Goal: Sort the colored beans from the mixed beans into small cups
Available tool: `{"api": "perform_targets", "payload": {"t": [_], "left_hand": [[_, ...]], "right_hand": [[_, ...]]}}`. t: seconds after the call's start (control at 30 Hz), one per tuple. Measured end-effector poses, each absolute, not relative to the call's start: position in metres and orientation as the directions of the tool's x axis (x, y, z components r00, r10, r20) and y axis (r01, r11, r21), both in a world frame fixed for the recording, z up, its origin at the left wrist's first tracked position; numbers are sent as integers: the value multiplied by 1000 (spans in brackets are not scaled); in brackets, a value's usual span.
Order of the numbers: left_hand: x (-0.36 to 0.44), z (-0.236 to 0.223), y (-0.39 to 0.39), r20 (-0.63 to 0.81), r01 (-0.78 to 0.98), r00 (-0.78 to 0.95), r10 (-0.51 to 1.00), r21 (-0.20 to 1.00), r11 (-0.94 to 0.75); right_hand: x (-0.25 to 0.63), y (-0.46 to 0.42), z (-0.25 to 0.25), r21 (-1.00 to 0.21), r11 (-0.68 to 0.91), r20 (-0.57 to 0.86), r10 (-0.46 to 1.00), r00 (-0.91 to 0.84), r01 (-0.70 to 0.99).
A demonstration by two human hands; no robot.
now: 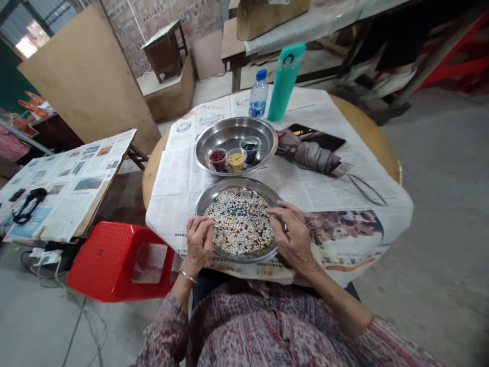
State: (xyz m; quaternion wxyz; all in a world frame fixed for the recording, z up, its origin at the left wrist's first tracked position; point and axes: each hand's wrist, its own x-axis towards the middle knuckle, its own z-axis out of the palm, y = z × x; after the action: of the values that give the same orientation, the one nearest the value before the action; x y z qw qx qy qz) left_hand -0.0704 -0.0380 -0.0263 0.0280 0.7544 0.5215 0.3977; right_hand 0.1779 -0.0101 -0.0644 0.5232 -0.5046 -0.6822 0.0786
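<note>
A shallow metal basin [240,256] stands on the newspaper in front of me, spread with mixed beans or grains [240,224], mostly white with red, yellow and dark ones. Over its left rim rests my left hand [199,237], fingers bent and thumb and forefinger together; anything pinched there is too small to name. My right hand [293,234] reaches over the right rim, its thumb and forefinger close together at the beans. Just beyond is a larger metal basin [233,131] with three clear cups: red beans [217,159], yellow beans [236,160] and dark beans [251,148].
Behind the basins stand a water bottle [259,94] and a teal flask [286,81]. A folded umbrella [311,153] and a dark flat device [324,137] lie to the right. A red stool [107,260] and a newspaper-covered table [69,183] are on the left.
</note>
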Motion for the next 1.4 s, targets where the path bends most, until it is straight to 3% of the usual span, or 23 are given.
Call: {"api": "perform_targets", "payload": {"t": [0.1, 0.17, 0.3, 0.4, 0.57, 0.8, 1.0, 1.1, 1.27, 1.4], "left_hand": [[-72, -32, -36, 589, 736, 95, 802, 501, -456], [-71, -36, -35, 565, 738, 71, 822, 524, -425], [-73, -43, -34, 479, 703, -6, 878, 627, -337], [-75, -49, -33, 438, 655, -13, 899, 683, -323], [-75, -52, -30, 411, 649, -12, 911, 696, -306], [-74, -51, -28, 402, 653, -10, 916, 696, -299], [-73, -47, -29, 387, 640, -4, 922, 709, -295], [-73, -47, -29, 384, 637, -8, 923, 714, -291], [-73, -47, -29, 378, 639, -10, 926, 714, -284], [-74, -48, -29, 367, 641, 0, 930, 714, -282]], "right_hand": [[179, -11, -55, -440, 478, 644, 758, -105, 760], [173, -10, -45, -283, 558, 589, 743, -317, 780], [145, -7, -29, -151, 848, 381, 523, -762, 507], [124, 1, -30, -157, 930, 273, 364, -891, 332], [124, 33, -46, -135, 944, 313, 330, -891, 302], [150, 68, -53, -139, 737, 420, 648, -635, 661], [142, 58, -47, -104, 566, 390, 780, -490, 818], [133, 43, -41, -162, 648, 351, 743, -570, 744], [117, 11, -34, -263, 861, 335, 504, -796, 435], [104, 7, -33, -222, 924, 365, 376, -852, 313]]}}
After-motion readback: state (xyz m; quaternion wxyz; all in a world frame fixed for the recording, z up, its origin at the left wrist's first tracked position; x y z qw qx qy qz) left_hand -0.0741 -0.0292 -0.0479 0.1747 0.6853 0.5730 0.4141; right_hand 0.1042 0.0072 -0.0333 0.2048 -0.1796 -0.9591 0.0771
